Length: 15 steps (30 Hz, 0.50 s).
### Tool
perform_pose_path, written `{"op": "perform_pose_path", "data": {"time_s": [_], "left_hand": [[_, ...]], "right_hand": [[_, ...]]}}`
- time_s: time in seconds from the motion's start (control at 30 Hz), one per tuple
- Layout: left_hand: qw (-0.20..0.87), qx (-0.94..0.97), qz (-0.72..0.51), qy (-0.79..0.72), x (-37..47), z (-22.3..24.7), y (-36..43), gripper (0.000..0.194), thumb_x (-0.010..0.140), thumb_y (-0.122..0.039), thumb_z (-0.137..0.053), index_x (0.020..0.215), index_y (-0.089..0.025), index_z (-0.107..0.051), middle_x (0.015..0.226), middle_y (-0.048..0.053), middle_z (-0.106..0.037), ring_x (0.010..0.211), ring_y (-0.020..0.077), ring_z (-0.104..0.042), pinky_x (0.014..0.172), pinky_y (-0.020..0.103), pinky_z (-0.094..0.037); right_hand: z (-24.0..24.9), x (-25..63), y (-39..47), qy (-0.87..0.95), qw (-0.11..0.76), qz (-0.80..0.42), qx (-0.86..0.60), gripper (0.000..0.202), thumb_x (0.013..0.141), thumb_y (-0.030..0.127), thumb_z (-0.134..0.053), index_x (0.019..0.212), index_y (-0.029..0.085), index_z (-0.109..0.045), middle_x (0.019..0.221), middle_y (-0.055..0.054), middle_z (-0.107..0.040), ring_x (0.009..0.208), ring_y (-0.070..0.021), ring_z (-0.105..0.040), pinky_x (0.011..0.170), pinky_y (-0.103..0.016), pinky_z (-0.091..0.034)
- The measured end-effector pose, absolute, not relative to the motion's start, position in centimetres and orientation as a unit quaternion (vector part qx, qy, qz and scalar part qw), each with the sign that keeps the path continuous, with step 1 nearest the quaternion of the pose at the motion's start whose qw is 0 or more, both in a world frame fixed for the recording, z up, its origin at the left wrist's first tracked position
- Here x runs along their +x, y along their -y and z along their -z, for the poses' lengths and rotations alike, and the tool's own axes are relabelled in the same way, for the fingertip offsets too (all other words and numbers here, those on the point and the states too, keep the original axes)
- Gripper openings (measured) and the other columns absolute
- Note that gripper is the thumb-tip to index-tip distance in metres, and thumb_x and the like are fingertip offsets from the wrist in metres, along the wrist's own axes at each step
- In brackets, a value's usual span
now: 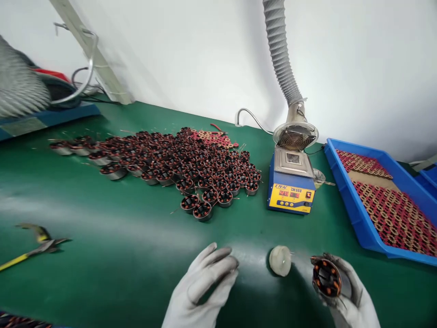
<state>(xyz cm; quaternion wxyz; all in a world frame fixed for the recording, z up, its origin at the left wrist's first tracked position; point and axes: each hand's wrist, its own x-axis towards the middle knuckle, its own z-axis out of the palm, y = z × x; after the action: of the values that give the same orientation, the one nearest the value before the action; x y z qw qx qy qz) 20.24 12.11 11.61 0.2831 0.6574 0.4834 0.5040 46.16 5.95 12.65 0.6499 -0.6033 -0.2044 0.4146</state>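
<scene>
- Right hand (344,291), gloved, grip closed around a stator (327,276).
- Left hand (201,287), gloved, fingers loosely curled, grip empty, above the tabletop (119,255).
- White cap (280,260) lies between the hands.

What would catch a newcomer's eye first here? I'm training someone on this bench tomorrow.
First, the big cluster of copper-wound stators spread across the middle of the green mat. Next, the blue solder pot under the grey fume hose, with a blue tray at the right. In front, the gloved right hand holds one stator; the left hand is empty.
</scene>
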Motion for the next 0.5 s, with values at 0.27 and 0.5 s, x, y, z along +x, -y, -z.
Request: {"op": "perform_pose_path", "data": {"time_s": [0.27, 0.5], "left_hand": [[0.017, 0.868, -0.336, -0.365, 16.0, -3.9, -10.4, 0.021, 0.085, -0.03, -0.063, 0.105, -0.033, -0.07, 0.09, -0.004, -0.08, 0.093, 0.0228, -0.075, 0.093, 0.029, -0.056], [0.003, 0.864, -0.279, -0.419, 16.9, -5.8, -10.3, 0.017, 0.095, -0.029, -0.051, 0.102, -0.024, -0.066, 0.092, 0.001, -0.079, 0.091, 0.0186, -0.074, 0.088, 0.03, -0.058]], "right_hand": [[-11.4, 46.4, -7.7, 0.275, 0.557, -0.413, -0.666, 0.047, 0.048, 0.033, -0.093, 0.088, 0.02, -0.074, 0.077, -0.008, -0.077, 0.066, -0.0261, -0.072, 0.057, -0.033, -0.058], [-9.8, 47.8, -7.7, 0.34, 0.411, -0.468, -0.705, 0.049, 0.06, 0.029, -0.085, 0.106, 0.021, -0.07, 0.091, -0.009, -0.079, 0.075, -0.0284, -0.075, 0.061, -0.035, -0.062]]}}
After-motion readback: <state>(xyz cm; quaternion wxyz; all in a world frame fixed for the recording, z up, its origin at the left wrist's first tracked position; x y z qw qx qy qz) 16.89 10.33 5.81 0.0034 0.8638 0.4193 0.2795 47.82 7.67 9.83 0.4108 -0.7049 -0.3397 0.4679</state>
